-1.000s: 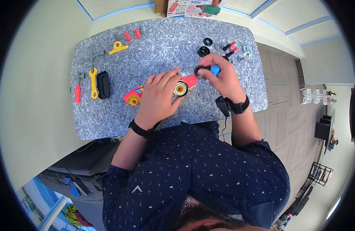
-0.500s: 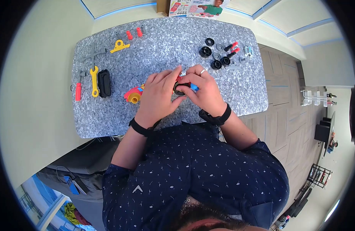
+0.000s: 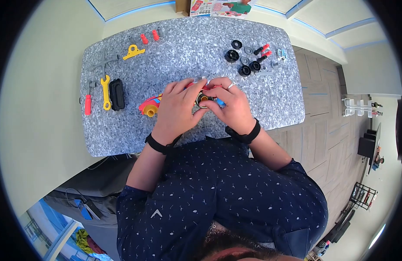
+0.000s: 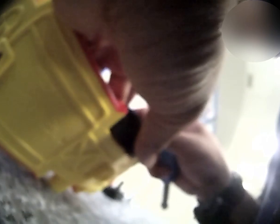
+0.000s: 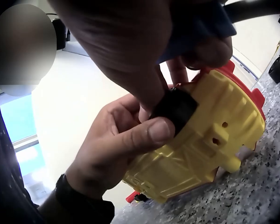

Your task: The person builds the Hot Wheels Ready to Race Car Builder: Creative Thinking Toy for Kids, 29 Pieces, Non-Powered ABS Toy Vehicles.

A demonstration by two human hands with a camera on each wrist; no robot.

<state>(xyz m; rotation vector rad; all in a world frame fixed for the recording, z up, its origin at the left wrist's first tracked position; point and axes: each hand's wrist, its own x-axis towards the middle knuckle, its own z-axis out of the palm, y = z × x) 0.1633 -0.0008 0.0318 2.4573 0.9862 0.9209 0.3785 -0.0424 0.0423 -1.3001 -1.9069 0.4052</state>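
Both hands are at a toy car with a red body and a yellow underside. My left hand grips the car from above, its thumb beside the black wheel. Fingers of my right hand pinch the tire at the rim of that wheel, whose yellow hub shows in the head view. Tucked in the right palm is a blue-handled screwdriver, its dark shaft pointing away from the car. Another yellow hub shows at the car's left end. The hands hide much of the body.
On the left lie a yellow wrench, a black tray, a red-handled tool and a grey cross-shaped tool. At the far right are black wheels, a black tire and red-and-black pieces.
My right hand has moved left and down from beside the car, bringing the black tire onto the wheel's hub. The left hand keeps its grip on the car.
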